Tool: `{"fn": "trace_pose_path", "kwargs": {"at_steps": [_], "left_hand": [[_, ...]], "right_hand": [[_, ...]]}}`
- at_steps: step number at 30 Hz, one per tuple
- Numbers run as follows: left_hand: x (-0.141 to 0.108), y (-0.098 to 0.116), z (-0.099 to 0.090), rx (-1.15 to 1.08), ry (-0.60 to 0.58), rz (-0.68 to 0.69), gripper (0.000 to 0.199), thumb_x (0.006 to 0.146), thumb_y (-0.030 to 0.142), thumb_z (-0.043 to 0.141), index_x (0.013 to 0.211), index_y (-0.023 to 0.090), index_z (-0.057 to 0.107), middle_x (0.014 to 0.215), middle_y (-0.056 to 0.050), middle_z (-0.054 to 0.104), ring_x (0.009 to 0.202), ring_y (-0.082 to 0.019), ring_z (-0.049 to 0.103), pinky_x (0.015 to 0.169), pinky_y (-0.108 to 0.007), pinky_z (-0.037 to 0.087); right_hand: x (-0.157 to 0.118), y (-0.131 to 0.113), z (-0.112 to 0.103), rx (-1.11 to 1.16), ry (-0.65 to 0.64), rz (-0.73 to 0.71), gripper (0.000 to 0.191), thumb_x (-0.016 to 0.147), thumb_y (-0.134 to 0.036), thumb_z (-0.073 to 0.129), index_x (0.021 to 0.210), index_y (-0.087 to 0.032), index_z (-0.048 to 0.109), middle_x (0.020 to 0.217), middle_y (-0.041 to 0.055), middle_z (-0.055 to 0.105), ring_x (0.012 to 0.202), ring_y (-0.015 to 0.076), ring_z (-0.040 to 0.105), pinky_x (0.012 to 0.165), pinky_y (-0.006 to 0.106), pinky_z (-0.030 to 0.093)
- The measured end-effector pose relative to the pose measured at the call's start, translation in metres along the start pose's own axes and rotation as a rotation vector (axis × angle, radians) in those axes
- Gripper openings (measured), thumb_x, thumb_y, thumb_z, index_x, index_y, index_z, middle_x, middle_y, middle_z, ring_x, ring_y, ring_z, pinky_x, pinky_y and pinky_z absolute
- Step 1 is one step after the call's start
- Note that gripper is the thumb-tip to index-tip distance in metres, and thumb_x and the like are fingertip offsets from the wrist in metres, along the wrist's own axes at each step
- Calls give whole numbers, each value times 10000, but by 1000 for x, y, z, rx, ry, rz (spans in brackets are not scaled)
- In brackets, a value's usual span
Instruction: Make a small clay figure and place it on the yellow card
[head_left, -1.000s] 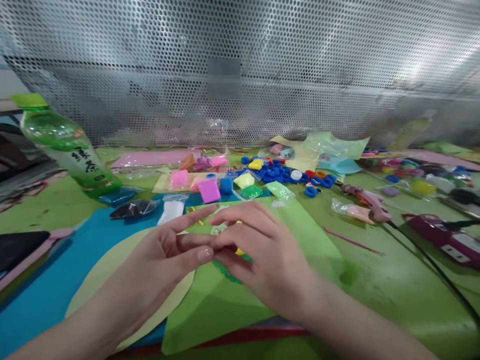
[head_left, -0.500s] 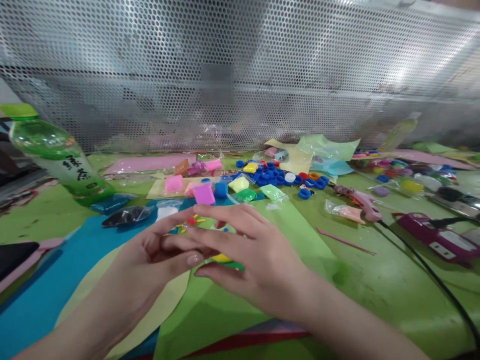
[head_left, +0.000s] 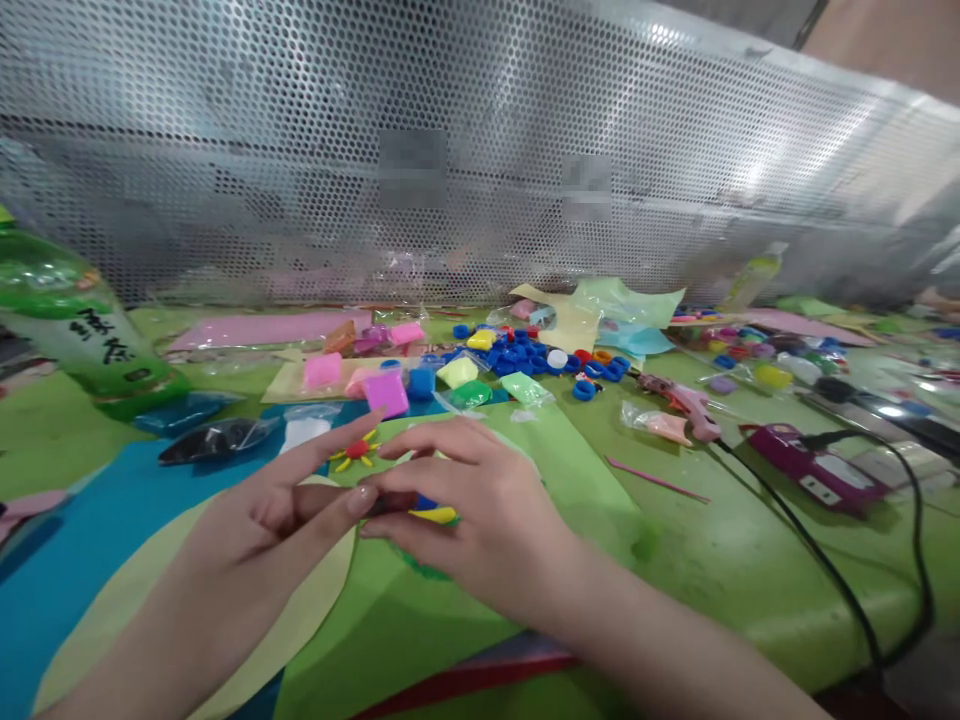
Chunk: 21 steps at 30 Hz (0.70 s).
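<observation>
My left hand [head_left: 255,535] and my right hand [head_left: 484,500] meet over a light green paper sheet [head_left: 405,640]. The left thumb and a finger press together, while the index finger points forward. The right fingertips close on the same spot, where something small and dark may sit, mostly hidden. Just beyond the fingers lies a sun shape [head_left: 357,451] with a red centre and yellow rays. Below the right fingers show a yellow piece [head_left: 436,515] with some blue behind it, and a bit of green.
Soft clay packets, including a purple block [head_left: 386,392], lie ahead near blue bottle caps [head_left: 517,353]. A green tea bottle [head_left: 82,320] stands left. On the right are a pink glue gun [head_left: 697,412], a purple power strip [head_left: 814,470] and a black cable [head_left: 817,555]. A perforated metal panel [head_left: 480,120] rises behind.
The view has swung right, so the scene sits further left. My right fingers have curled in to meet the left fingertips, and the sun shape shows more fully.
</observation>
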<state>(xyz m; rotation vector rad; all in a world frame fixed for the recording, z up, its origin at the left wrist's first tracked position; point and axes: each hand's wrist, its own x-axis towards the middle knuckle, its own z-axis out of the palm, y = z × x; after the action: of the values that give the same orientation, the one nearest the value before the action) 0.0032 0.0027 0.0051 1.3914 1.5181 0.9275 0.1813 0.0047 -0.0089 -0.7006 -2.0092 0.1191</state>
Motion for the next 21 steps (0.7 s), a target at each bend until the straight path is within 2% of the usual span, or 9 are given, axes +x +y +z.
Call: {"fn": "trace_pose_path", "kwargs": {"at_steps": [2, 6, 10, 14, 17, 19, 21], "left_hand": [[2, 0, 0, -17, 20, 34, 688, 610, 511, 723, 1221, 248, 548, 596, 22, 652, 771, -225, 648, 659, -256, 515], [7, 3, 4, -155, -45, 48, 538, 688, 498, 682, 1155, 245, 597, 637, -5, 648, 873, -248, 644, 716, -290, 522], [9, 3, 11, -229, -83, 24, 571, 677, 474, 700, 1177, 224, 587, 639, -10, 647, 855, -237, 643, 753, -309, 523], [7, -5, 9, -290, -102, -5, 652, 647, 424, 734, 1232, 207, 543, 682, -17, 664, 808, -217, 646, 735, -304, 526], [6, -8, 4, -315, -107, -13, 759, 584, 396, 787, 1266, 231, 497, 751, -16, 684, 748, -187, 643, 664, -263, 527], [7, -8, 0, -310, -89, -9, 767, 574, 382, 808, 1261, 267, 489, 758, 9, 681, 721, -152, 634, 590, -191, 494], [8, -6, -4, -303, -62, 1, 726, 600, 367, 808, 1251, 297, 492, 743, 35, 670, 730, -121, 628, 571, -138, 463]], "right_hand": [[-1, -1, 2, -21, 29, -7, 148, 869, -256, 619, 865, -138, 709, 981, 63, 676, 922, 145, 627, 846, 253, 480], [-1, -2, 1, -35, 71, -26, 114, 863, -221, 622, 845, -151, 710, 982, 55, 684, 900, 142, 627, 828, 259, 488], [-1, -1, 0, -22, 85, -32, 108, 863, -193, 610, 824, -170, 707, 981, 44, 693, 887, 137, 625, 809, 262, 506], [-1, 0, 1, 9, 77, -43, 130, 865, -158, 592, 808, -156, 709, 1001, 57, 700, 926, 130, 635, 843, 259, 509], [-1, -5, -1, 15, -15, -16, 151, 863, -183, 610, 973, -152, 710, 1143, 71, 670, 1037, 158, 615, 904, 286, 506], [2, -7, -9, -10, -137, 28, 320, 872, -242, 613, 1182, -163, 628, 1296, 76, 586, 1169, 189, 549, 973, 334, 482], [9, -5, -24, -109, -211, 135, 472, 873, -301, 611, 1322, -199, 508, 1364, 55, 528, 1205, 191, 526, 977, 343, 487]]}}
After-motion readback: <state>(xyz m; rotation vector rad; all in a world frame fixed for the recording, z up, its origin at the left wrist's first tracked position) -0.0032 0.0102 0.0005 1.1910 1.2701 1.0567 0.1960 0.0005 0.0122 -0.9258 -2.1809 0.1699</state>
